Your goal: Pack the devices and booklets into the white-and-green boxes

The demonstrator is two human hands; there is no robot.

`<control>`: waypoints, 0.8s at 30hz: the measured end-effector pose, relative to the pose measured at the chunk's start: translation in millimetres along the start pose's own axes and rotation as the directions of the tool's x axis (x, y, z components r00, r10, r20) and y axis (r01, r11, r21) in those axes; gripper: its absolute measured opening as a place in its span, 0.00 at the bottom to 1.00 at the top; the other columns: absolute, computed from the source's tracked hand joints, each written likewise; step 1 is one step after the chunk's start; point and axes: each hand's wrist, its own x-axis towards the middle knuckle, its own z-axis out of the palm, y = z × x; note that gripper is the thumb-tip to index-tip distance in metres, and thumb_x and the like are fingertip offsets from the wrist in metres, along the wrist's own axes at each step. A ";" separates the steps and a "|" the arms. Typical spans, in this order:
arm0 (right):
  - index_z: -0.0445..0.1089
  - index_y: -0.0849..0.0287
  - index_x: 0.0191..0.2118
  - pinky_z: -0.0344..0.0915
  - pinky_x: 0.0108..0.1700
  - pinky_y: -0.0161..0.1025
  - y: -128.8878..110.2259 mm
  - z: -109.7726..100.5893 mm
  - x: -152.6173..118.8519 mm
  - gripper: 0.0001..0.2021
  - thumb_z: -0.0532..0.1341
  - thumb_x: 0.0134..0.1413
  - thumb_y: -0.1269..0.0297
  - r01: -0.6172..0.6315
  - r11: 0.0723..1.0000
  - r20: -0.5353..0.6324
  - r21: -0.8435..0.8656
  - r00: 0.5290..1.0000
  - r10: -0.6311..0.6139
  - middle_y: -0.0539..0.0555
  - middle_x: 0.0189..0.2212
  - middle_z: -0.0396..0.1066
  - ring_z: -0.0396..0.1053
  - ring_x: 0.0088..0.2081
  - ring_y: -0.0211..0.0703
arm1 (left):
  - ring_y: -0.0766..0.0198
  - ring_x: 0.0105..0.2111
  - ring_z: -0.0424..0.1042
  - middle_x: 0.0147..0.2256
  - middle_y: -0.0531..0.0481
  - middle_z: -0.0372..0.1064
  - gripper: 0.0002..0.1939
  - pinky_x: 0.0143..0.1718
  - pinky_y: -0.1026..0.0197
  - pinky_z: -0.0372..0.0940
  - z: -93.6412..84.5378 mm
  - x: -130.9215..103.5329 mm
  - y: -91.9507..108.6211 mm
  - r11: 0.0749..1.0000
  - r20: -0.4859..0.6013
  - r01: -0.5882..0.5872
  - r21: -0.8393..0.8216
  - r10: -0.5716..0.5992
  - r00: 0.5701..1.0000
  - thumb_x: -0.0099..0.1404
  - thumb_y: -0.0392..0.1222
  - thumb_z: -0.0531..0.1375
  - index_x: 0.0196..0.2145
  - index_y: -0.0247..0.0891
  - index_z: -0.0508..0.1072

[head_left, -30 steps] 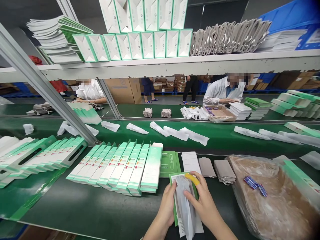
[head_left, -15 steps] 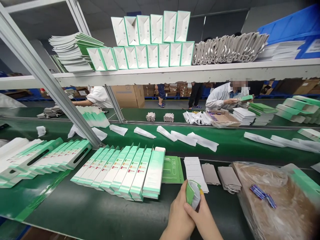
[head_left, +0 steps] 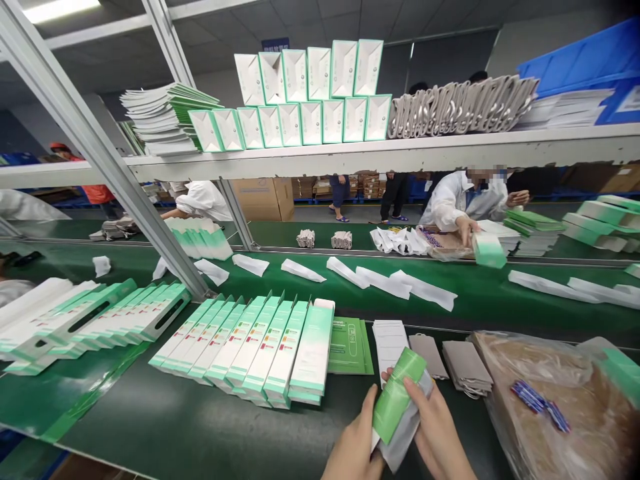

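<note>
My left hand [head_left: 357, 437] and my right hand [head_left: 436, 427] hold a bundle low in the view: a folded green booklet [head_left: 399, 395] lying against a grey pouch [head_left: 404, 445]. Fingers of the left are closed on its lower left side; the right thumb presses the booklet from the right. Just beyond the hands are white printed sheets [head_left: 390, 343], a grey pouch [head_left: 427, 353] and a stack of grey pouches [head_left: 466, 367]. Flat green booklets [head_left: 349, 343] lie left of the sheets, beside a row of upright-leaning white and green boxes [head_left: 270, 347].
An open carton [head_left: 575, 400] lined with plastic holds batteries [head_left: 529, 397] at right. White wrapped items [head_left: 425, 288] lie on the green belt [head_left: 300, 293]. A shelf [head_left: 310, 159] with stacked boxes spans above. Across the belt, a person [head_left: 450, 200] handles a box; a metal post [head_left: 125, 193] slants at left.
The booklet and pouch in my hands have turned, showing the folded booklet's face. My right hand has moved right and up along it. The person opposite has lowered a box toward the table.
</note>
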 end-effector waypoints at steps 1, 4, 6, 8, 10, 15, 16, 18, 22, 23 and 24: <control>0.58 0.61 0.60 0.72 0.48 0.52 -0.4 0.5 0.4 0.39 0.73 0.44 0.53 -0.016 1.000 -0.009 0.015 1.000 0.016 0.60 0.41 0.78 0.74 0.48 0.61 | 0.41 0.52 0.72 0.56 0.32 0.68 0.45 0.49 0.49 0.66 -0.3 -1.1 -1.9 0.997 -0.016 0.002 0.073 -0.001 1.000 0.57 0.33 0.56 0.70 0.38 0.44; 0.57 0.61 0.62 0.73 0.45 0.50 1.8 0.8 0.7 0.42 0.73 0.43 0.52 -0.033 0.999 -0.044 0.027 0.998 0.034 0.58 0.38 0.79 0.76 0.46 0.60 | 0.35 0.42 0.77 0.45 0.28 0.76 0.40 0.41 0.45 0.69 -2.9 -4.3 -4.4 0.947 -0.051 0.019 0.321 -0.002 0.999 0.56 0.30 0.53 0.68 0.35 0.53; 0.58 0.62 0.62 0.74 0.44 0.49 3.7 -0.3 1.1 0.44 0.74 0.41 0.51 -0.044 0.999 -0.053 0.018 0.998 0.045 0.58 0.38 0.80 0.76 0.46 0.60 | 0.35 0.37 0.77 0.40 0.26 0.77 0.40 0.37 0.45 0.70 -5.6 -6.4 -5.3 0.902 -0.074 -0.029 0.431 0.068 0.995 0.54 0.30 0.55 0.66 0.33 0.56; 0.59 0.63 0.61 0.74 0.45 0.48 4.7 -1.6 2.0 0.44 0.74 0.40 0.52 -0.067 0.998 -0.042 0.005 0.997 0.067 0.58 0.38 0.80 0.76 0.46 0.60 | 0.37 0.33 0.77 0.37 0.26 0.78 0.40 0.34 0.46 0.71 -8.4 -7.8 -6.2 0.863 -0.097 -0.100 0.495 0.169 0.981 0.53 0.30 0.56 0.65 0.32 0.59; 0.60 0.64 0.61 0.74 0.46 0.48 5.3 -2.6 3.1 0.43 0.74 0.41 0.52 -0.091 0.996 -0.029 -0.002 0.995 0.091 0.59 0.38 0.79 0.76 0.46 0.60 | 0.40 0.30 0.77 0.34 0.27 0.78 0.38 0.33 0.47 0.71 -10.0 -8.0 -6.9 0.829 -0.107 -0.153 0.538 0.247 0.963 0.54 0.31 0.56 0.64 0.32 0.61; 0.57 0.59 0.62 0.74 0.45 0.48 6.8 -4.2 5.0 0.42 0.73 0.43 0.52 -0.104 0.994 -0.019 -0.034 0.994 0.104 0.58 0.41 0.78 0.75 0.48 0.59 | 0.45 0.24 0.75 0.29 0.29 0.77 0.34 0.26 0.51 0.69 -7.0 -9.5 -0.3 0.762 -0.073 -0.171 0.624 0.276 0.958 0.59 0.33 0.53 0.64 0.30 0.60; 0.56 0.59 0.63 0.74 0.45 0.47 6.2 -4.8 5.2 0.43 0.73 0.43 0.52 -0.110 0.993 -0.013 -0.040 0.994 0.109 0.58 0.41 0.78 0.75 0.48 0.59 | 0.45 0.23 0.75 0.28 0.30 0.77 0.35 0.25 0.52 0.69 -9.3 -13.2 4.3 0.741 -0.044 -0.173 0.649 0.263 0.964 0.59 0.33 0.53 0.65 0.30 0.59; 0.56 0.59 0.63 0.75 0.44 0.47 3.3 -6.1 5.6 0.44 0.73 0.42 0.52 -0.123 0.991 -0.010 -0.050 0.992 0.123 0.58 0.40 0.79 0.75 0.47 0.59 | 0.45 0.26 0.76 0.30 0.33 0.78 0.36 0.26 0.53 0.68 -25.3 -26.1 17.7 0.701 0.030 -0.210 0.682 0.259 0.965 0.59 0.35 0.56 0.66 0.34 0.58; 0.59 0.60 0.61 0.75 0.40 0.48 -5.6 -6.0 4.5 0.44 0.74 0.38 0.50 -0.107 0.989 -0.050 -0.101 0.993 0.103 0.59 0.40 0.79 0.75 0.45 0.63 | 0.49 0.42 0.75 0.45 0.42 0.76 0.31 0.42 0.51 0.69 -116.3 -58.6 44.6 0.765 -0.312 -0.018 0.644 0.284 0.907 0.68 0.41 0.52 0.67 0.50 0.53; 0.60 0.60 0.61 0.75 0.39 0.49 -6.7 -5.1 3.5 0.44 0.74 0.38 0.50 -0.104 0.988 -0.057 -0.115 0.993 0.098 0.59 0.40 0.79 0.75 0.46 0.64 | 0.49 0.45 0.73 0.47 0.42 0.74 0.29 0.45 0.50 0.67 -147.3 -63.0 46.1 0.789 -0.499 0.119 0.603 0.256 0.828 0.70 0.44 0.50 0.67 0.48 0.52; 0.60 0.60 0.61 0.75 0.39 0.50 -7.1 -4.0 2.2 0.45 0.74 0.38 0.49 -0.106 0.987 -0.058 -0.124 0.993 0.100 0.60 0.41 0.79 0.75 0.46 0.65 | 0.48 0.49 0.72 0.50 0.41 0.72 0.30 0.47 0.49 0.67 -178.1 -64.7 44.3 0.803 -0.614 0.234 0.548 0.197 0.764 0.70 0.48 0.49 0.68 0.45 0.49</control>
